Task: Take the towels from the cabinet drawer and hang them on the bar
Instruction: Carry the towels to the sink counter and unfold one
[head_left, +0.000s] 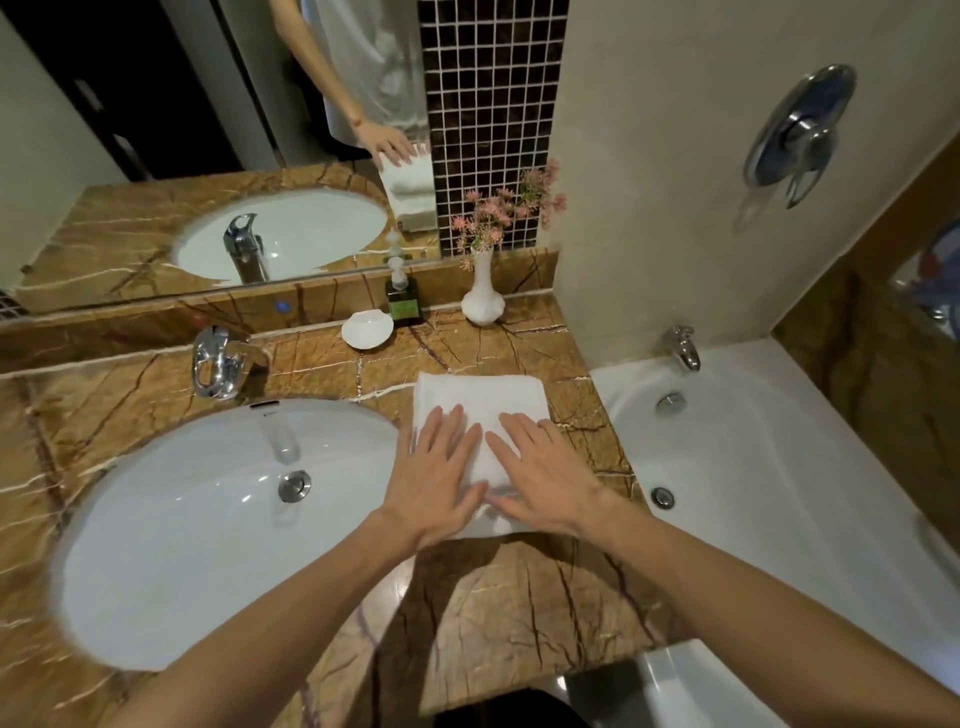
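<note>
Flatly, spread fingers (451, 415) atop towel (480, 395).

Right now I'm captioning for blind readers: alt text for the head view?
Both hands, left hand and right hand, lie flat on a folded white towel on a brown marble counter, between a white sink and a bathtub.

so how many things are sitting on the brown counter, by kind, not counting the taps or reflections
Folded white towel: 1
Soap bottle: 1
White shell dish: 1
White vase with pink flowers: 1
Total: 4

Both the left hand and the right hand lie flat on the towel.
</note>
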